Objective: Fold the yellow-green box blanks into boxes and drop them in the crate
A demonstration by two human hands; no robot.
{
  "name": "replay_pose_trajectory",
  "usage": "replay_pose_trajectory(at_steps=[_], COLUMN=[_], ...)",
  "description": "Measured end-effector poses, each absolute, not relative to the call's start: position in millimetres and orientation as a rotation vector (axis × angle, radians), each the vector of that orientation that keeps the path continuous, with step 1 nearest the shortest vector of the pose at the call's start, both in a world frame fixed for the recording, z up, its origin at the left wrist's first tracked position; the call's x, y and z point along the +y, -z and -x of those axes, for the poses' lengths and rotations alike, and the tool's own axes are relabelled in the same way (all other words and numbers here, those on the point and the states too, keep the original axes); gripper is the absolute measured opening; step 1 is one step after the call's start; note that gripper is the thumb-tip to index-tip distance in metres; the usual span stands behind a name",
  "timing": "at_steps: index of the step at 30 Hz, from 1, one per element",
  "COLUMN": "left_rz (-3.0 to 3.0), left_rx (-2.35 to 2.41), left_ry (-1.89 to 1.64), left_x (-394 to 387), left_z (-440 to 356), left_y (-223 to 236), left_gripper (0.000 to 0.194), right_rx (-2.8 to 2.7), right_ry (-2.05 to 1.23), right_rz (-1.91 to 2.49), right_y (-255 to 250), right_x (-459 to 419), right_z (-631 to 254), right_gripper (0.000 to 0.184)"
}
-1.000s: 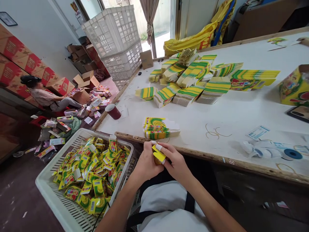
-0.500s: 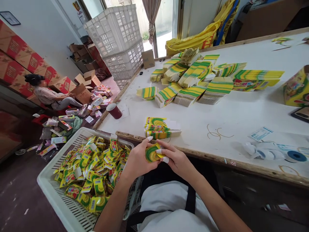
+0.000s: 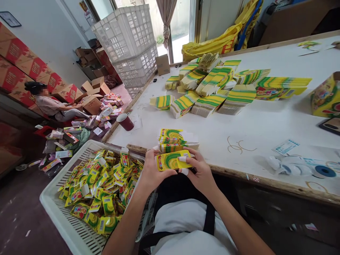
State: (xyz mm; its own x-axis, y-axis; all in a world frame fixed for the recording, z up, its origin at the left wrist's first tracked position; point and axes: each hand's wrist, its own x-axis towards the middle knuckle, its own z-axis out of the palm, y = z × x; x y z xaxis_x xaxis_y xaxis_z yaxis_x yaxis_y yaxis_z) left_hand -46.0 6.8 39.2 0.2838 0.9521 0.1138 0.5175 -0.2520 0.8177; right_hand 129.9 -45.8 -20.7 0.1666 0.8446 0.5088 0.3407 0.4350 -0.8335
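Between my hands is a small yellow and green carton (image 3: 170, 160), held above the table's front edge. My left hand (image 3: 152, 175) grips its left end, with the thumb along the near side. At the right end, the fingers of my right hand (image 3: 197, 168) pinch the yellow flap; white covers show on some fingertips. Just beyond lies a stack of flat cartons (image 3: 175, 140) of the same print. Left of my left hand, a white plastic basket (image 3: 53, 209) holds many folded cartons (image 3: 106, 187).
More bundles of flat cartons (image 3: 212, 81) lie farther back on the white table (image 3: 212, 127). A dark red mug (image 3: 125, 122) stands at its left edge. Tape rolls (image 3: 324, 171) and a phone (image 3: 330, 124) lie right. A person (image 3: 53, 101) sits among boxes at far left.
The carton has come into fuller view, now stretched lengthwise between my hands. My hands have moved slightly apart, the right one to the right. The seated person has shifted a little.
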Motion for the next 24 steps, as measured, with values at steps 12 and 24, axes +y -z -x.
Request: replay_pose_trajectory(at_steps=[12, 24], left_rz=[-0.994, -1.068], left_rx=[1.151, 1.121], left_ry=[-0.988, -0.869], left_x=[8.7, 1.9], left_z=[38.1, 31.0], left_y=[-30.6, -30.5], left_gripper=[0.064, 0.055], right_rx=[-1.59, -1.512], right_ry=[-0.478, -0.544], right_rz=[1.139, 1.163], right_y=[14.9, 20.8], right_x=[-46.1, -42.0], right_z=[-135.0, -127.1], right_gripper=[0.011, 0.053])
